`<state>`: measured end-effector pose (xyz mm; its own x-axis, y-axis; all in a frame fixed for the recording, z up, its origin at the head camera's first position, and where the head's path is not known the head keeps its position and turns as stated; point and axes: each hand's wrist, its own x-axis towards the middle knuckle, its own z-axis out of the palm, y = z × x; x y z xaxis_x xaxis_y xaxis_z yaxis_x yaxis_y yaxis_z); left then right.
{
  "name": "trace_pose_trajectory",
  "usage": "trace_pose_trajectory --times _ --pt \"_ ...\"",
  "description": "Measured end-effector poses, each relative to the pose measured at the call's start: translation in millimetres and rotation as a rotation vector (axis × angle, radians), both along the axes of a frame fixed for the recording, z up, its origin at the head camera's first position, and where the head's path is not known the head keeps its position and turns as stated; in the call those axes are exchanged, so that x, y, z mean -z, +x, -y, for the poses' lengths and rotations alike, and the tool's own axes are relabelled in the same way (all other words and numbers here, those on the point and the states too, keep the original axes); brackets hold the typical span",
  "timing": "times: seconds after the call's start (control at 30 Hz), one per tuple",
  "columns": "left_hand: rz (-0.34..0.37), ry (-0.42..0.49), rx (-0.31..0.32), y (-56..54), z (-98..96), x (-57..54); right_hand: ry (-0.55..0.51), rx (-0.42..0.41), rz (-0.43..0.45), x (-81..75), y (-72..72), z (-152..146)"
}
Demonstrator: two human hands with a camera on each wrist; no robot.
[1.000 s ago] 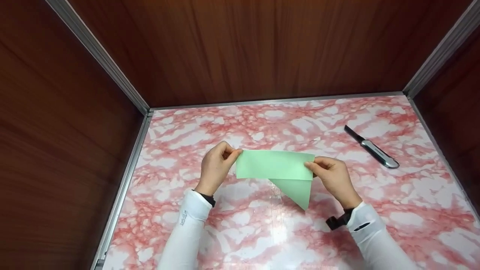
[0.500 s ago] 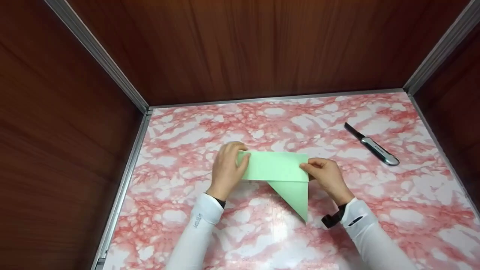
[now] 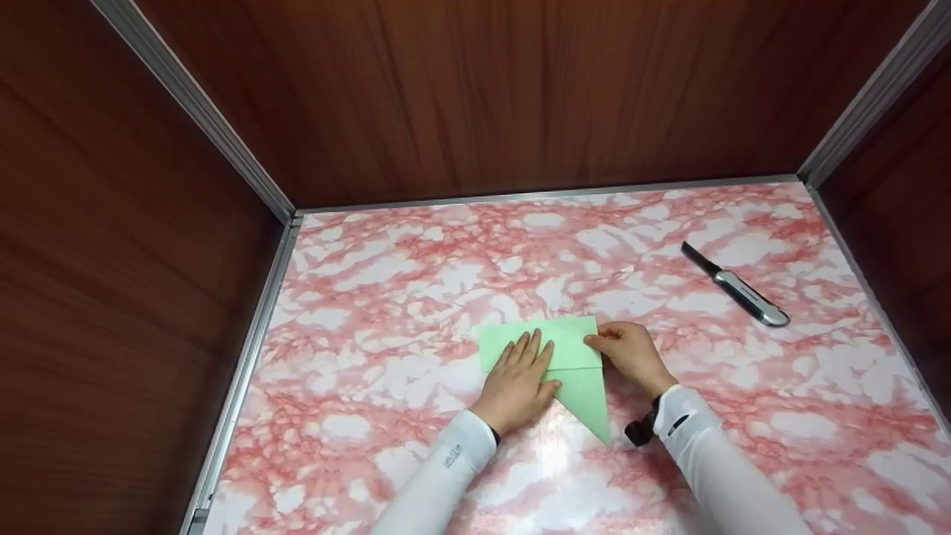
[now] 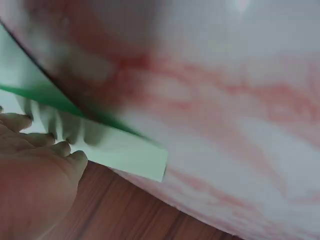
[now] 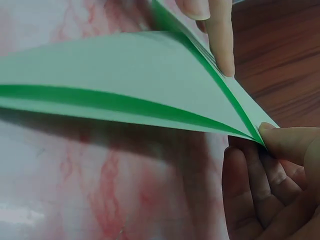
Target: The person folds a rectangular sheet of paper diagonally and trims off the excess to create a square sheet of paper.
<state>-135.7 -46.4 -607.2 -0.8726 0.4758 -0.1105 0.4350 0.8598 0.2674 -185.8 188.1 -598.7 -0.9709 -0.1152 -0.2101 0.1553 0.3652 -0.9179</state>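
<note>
- Starting left, here's the left hand [image 3: 514,390] at the green paper's [image 3: 572,351] eight o'clock: fingers straight, slightly parted, tips resting on its upper band!
- In the middle, the green paper itself, folded, out on the red-and-white table [image 3: 386,297], a pointed flap aimed at five o'clock.
- At the paper's three o'clock, the right hand [image 3: 631,355], thumb and fingers drawn narrow, pinching the edge!
- Furthest right, the cutter [image 3: 735,289] at two o'clock, well apart from both hands, blade towards ten.
</note>
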Motion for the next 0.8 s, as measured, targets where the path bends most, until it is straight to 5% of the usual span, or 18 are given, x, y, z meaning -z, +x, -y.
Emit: trace_pose_trajectory --times 0.2,0.8 --pt "0.030 -0.016 -0.034 -1.6 -6.3 12.2 0.064 -0.003 -0.004 9.1 -1.0 -1.3" --pt "0.044 -0.176 -0.038 -3.5 -13.2 23.9 0.272 0.045 -0.078 9.9 -1.8 -3.6"
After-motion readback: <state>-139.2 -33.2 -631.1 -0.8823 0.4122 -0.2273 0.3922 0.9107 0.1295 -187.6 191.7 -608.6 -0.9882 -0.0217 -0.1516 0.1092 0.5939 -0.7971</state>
